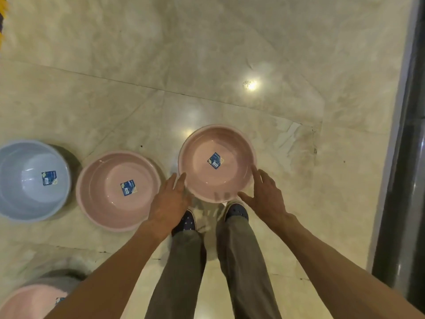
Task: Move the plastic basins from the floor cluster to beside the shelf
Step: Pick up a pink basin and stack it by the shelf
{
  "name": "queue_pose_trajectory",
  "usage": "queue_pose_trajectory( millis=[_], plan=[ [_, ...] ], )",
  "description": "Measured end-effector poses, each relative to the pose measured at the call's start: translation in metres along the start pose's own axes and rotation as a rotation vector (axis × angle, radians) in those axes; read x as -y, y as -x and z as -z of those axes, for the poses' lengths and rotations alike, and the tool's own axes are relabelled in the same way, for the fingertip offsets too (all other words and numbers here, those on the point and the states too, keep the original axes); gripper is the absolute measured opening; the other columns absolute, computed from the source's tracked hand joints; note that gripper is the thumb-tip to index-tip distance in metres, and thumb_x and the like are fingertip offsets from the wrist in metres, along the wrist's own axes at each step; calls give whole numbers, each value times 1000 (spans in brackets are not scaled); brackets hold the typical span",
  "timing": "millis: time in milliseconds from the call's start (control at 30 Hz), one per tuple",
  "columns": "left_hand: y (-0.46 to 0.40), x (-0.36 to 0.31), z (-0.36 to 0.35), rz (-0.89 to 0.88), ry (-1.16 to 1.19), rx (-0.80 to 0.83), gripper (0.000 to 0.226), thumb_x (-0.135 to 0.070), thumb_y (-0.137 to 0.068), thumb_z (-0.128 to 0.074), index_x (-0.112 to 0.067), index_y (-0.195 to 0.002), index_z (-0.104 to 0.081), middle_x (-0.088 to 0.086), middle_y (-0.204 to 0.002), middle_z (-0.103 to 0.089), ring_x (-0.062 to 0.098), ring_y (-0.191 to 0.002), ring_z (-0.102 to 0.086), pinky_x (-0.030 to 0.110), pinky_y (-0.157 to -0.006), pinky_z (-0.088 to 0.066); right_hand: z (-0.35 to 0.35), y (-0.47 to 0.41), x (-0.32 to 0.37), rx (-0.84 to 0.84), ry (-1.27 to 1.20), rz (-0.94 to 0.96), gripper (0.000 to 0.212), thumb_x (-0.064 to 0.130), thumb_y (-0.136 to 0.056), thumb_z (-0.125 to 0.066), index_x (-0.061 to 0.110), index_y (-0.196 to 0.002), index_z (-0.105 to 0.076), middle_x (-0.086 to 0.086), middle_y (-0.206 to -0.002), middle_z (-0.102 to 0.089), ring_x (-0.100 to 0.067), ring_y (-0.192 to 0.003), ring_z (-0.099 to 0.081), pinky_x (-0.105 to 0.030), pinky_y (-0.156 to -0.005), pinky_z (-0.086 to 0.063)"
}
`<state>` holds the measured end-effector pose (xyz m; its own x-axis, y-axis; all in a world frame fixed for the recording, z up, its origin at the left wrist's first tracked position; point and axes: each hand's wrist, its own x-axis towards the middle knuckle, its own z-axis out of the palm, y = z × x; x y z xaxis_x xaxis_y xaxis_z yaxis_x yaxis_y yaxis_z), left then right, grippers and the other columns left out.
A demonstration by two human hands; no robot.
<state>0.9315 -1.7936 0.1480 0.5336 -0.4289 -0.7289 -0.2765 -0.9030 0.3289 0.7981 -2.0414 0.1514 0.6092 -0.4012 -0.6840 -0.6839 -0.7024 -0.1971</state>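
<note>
A pink plastic basin [232,146] with a blue label inside sits on the floor just ahead of my feet. My left hand [169,199] reaches to its left rim, fingers straight, fingertips at the edge. My right hand [264,192] is spread at its right rim, fingers straight and touching or almost touching the rim. Neither hand grips it. A second pink basin [96,192] lies to the left, and a pale blue basin [13,180] lies further left. Part of another pink basin [27,302] shows at the bottom left corner.
The floor is glossy beige marble tile [207,65]. A dark vertical edge with a grey strip [404,157] runs along the right side. My feet in dark perforated shoes [236,211] stand directly behind the nearest basin.
</note>
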Motion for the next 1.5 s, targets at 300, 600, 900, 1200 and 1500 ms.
queue_pose_trajectory(
  millis=[300,600,900,1200,1500],
  plan=[
    [-122,28,-80,120,215,-147,88,-28,-101,-62,-11,-164,-3,19,-167,-16,43,-147,-31,56,-117,-34,-74,-124,-68,-8,-230,-157,105,42,-94,-76,20,-168,-6,-15,-165,-33,-43,-139,-50,-58,-100,-51],
    [-153,35,-105,140,205,-227,108,-6,-86,-74,-11,-164,1,27,-135,-38,47,-102,-56,51,-90,-47,-110,-162,-86,-75,-335,-106,86,18,-92,-63,28,-162,-16,-8,-142,-54,-40,-116,-62,-60,-86,-60],
    [-83,27,-41,154,362,-245,107,1,-88,-69,-21,-164,2,18,-149,-31,41,-128,-47,50,-101,-45,-26,-99,-44,-112,-479,16,52,26,-91,-64,35,-138,-43,4,-120,-61,-25,-100,-63,-47,-77,-56],
    [12,46,34,194,546,-386,109,3,-88,-69,-25,-164,4,13,-144,-33,31,-114,-51,37,-87,-46,68,-39,48,-124,-421,318,59,5,-86,-69,28,-135,-47,9,-118,-61,-21,-103,-59,-38,-73,-51],
    [127,122,58,403,697,-610,108,1,-84,-65,-33,-164,-1,5,-151,-31,14,-108,-45,35,-82,-46,79,5,185,-27,-321,641,53,30,-96,-77,26,-139,-47,13,-116,-67,-13,-97,-68,-35,-77,-58]
  ],
)
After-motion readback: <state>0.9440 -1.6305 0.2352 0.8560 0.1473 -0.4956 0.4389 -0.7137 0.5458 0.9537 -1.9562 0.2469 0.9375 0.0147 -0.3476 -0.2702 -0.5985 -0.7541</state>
